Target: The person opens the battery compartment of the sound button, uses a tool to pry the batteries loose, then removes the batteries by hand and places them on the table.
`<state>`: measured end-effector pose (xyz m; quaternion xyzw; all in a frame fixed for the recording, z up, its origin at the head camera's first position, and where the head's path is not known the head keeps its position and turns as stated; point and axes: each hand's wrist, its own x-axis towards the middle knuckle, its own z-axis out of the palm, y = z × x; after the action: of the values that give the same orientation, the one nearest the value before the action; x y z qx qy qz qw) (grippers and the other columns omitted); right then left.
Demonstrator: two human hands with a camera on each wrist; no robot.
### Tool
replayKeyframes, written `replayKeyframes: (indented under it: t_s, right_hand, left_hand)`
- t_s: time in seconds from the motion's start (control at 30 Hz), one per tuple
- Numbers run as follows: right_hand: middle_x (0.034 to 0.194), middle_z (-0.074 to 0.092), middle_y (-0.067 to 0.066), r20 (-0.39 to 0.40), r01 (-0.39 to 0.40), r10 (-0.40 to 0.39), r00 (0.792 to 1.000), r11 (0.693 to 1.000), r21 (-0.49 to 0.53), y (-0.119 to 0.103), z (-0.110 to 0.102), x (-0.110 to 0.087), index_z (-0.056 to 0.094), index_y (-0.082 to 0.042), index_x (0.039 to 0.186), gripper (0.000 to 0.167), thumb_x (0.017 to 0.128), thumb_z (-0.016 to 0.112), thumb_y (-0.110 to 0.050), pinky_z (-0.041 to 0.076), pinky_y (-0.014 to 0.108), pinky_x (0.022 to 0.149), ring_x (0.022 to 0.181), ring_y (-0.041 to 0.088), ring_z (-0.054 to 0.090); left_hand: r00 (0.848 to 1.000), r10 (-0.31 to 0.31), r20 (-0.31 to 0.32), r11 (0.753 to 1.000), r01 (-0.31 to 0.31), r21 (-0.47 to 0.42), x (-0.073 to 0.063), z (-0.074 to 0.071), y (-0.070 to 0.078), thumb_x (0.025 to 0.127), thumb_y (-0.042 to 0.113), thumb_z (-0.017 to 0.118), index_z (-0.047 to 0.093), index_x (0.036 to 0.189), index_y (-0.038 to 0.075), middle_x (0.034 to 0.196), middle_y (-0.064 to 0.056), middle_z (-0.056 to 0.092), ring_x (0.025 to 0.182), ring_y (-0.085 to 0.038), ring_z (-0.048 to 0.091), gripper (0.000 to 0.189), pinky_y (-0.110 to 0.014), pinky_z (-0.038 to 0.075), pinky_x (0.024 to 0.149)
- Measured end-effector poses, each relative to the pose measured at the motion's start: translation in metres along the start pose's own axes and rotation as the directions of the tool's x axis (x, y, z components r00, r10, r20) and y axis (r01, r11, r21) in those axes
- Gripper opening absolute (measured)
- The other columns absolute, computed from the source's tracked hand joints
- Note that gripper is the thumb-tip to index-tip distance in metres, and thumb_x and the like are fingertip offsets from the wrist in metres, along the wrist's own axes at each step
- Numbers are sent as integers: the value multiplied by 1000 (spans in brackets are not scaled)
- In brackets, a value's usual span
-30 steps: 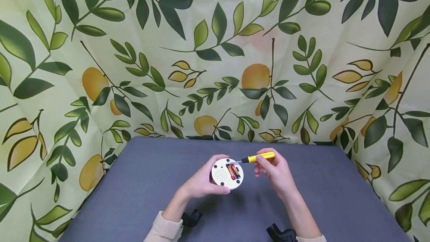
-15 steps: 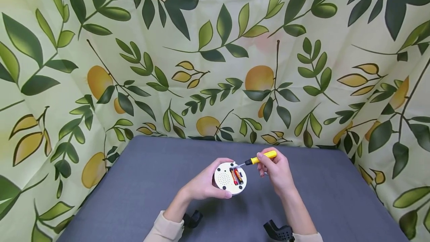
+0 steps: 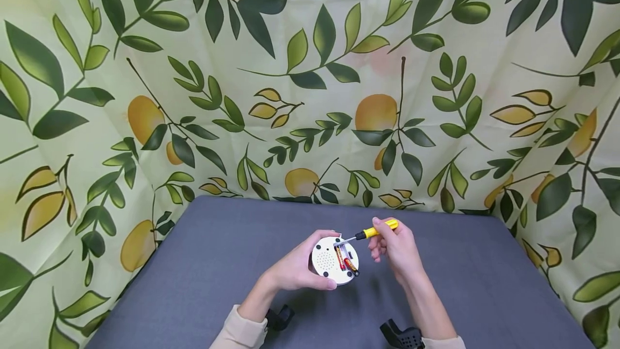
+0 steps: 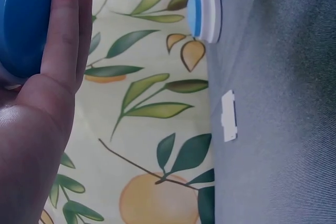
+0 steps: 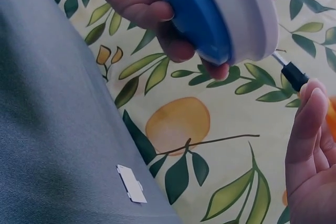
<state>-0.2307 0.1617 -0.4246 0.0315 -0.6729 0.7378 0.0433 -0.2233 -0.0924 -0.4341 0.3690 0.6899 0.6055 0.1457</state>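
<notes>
My left hand (image 3: 301, 269) grips a round white device (image 3: 323, 258) by its side, its underside with speaker holes facing up. The device's other face is blue (image 5: 197, 22), as the right wrist view shows. One red battery (image 3: 340, 258) lies in its open compartment. A second battery (image 3: 351, 266) sits askew, its lower end jutting past the rim. With my right hand (image 3: 401, 249) I hold a yellow-handled screwdriver (image 3: 382, 229), its tip at the top end of the compartment. The tip's exact contact is too small to tell.
On the grey table lies a small white battery cover (image 4: 229, 115), seen in both wrist views. Another blue-and-white round object (image 4: 206, 14) stands in the left wrist view. Leaf-patterned cloth (image 3: 310, 96) surrounds the table's back and sides.
The right-hand battery has come out of line with the other and now sticks out over the device's rim. Both hands and the device shift slightly right and down in view.
</notes>
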Motion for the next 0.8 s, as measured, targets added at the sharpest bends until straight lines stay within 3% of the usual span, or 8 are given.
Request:
replayKeyframes:
  t_s: [0.27, 0.57, 0.8]
  right_hand:
    - [61, 61, 8, -44, -64, 65, 997, 998, 29, 3, 1, 1, 51, 3, 96, 37, 102, 64, -31, 50, 26, 45, 45, 15, 55]
    - [63, 63, 7, -69, -173, 179, 981, 981, 87, 5, 4, 3, 54, 3, 98, 33, 103, 60, -29, 51, 24, 47, 47, 14, 57]
    - [65, 65, 7, -67, -191, 200, 978, 974, 118, 3, 5, 2, 52, 2, 102, 30, 104, 60, -27, 53, 24, 49, 48, 15, 59]
  left_hand:
    - [1000, -10, -7, 1000, 10, -24, 1, 1, -3, 78, 5, 83, 35, 149, 4, 123, -9, 57, 101, -16, 64, 86, -32, 56, 85]
    - [1000, -13, -11, 1000, 13, 8, 1, 3, -2, 77, 8, 84, 39, 148, 14, 135, -8, 50, 111, -17, 59, 84, -31, 54, 91]
    - [1000, -11, -10, 999, 12, 35, 1, 3, -1, 76, 11, 85, 40, 148, 16, 142, -8, 44, 113, -18, 57, 85, -31, 53, 92]
